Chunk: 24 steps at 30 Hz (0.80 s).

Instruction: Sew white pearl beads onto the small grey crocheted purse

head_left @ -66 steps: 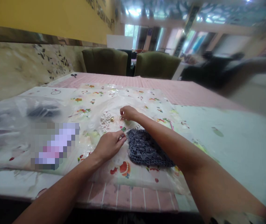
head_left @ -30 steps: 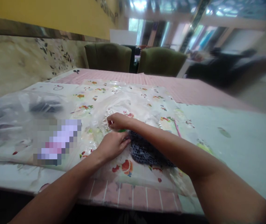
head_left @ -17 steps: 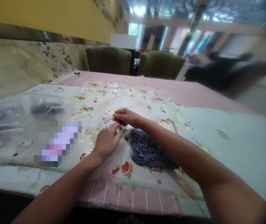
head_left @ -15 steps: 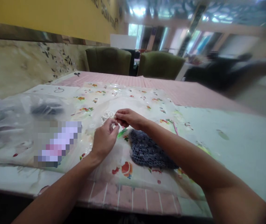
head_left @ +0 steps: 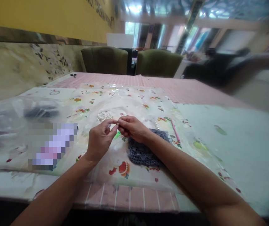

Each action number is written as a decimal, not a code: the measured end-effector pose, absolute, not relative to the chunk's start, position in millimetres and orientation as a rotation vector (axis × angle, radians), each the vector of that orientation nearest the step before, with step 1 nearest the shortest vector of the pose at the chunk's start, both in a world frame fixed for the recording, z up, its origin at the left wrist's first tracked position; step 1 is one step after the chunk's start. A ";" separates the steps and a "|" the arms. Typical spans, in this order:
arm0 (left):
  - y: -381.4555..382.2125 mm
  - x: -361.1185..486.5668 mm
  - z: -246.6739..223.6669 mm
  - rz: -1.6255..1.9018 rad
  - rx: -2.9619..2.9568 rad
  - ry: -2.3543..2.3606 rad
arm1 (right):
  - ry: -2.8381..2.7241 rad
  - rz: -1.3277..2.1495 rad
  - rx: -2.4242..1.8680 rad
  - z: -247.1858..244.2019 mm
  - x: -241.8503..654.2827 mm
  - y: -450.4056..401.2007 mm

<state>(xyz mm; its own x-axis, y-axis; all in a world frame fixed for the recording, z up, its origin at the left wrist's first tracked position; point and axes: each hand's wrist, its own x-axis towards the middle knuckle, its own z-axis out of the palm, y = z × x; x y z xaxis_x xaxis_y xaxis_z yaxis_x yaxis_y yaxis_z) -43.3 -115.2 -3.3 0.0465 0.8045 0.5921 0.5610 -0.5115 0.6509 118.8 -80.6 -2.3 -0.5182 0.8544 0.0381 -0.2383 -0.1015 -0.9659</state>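
**Fingertips together above a dark crocheted piece [head_left: 142, 154]**

The crocheted piece lies flat at about five o'clock from your fingertips, partly under your right hand [head_left: 134, 128] and forearm. Its visible near edge runs roughly nine to three o'clock; with so much covered, you can't read its full long axis. The pink rod [head_left: 175, 131], at about three to four o'clock from your fingertips, points eleven to five.

The piece is blue-grey, openwork and rounded at its near left corner. White beads [head_left: 104, 116] sit heaped at ten o'clock, and something bright green [head_left: 117, 135] shows below your fingertips.

Your left hand [head_left: 98, 138] curves into a ring, thumb and forefinger nearly meeting; you can't tell whether they grip anything. Your right has its thumb pressed to curled fingers, and anything pinched there is too small to make out.

Under it all is a clear sheet [head_left: 134, 174] over fruit-patterned covering, with a plastic bag [head_left: 14, 108] at nine o'clock. Scissors [head_left: 73, 75] lie at eleven; two green chairs [head_left: 105, 60] [head_left: 159, 62] stand at twelve, beside a yellow wall [head_left: 42, 18].
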 end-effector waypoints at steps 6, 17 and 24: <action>-115.2 -41.2 -5.0 1.492 2.091 1.469 | -1.418 1.697 -0.723 -1.6 116.0 -83.5; -119.2 -39.0 -1.7 1.402 1.932 1.373 | -1.538 1.680 -0.653 -2.2 118.6 -84.1; -119.9 -38.9 -2.8 1.376 1.916 1.315 | -1.595 1.679 -0.620 -1.0 121.7 -81.0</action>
<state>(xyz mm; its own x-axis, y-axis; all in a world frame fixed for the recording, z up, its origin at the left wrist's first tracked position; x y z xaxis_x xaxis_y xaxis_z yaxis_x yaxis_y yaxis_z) -38.9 -119.9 -2.8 0.0541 0.8754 0.4804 0.4399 -0.4528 0.7755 121.7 -81.0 -1.0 -0.6196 0.7729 0.1368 -0.1760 0.0330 -0.9838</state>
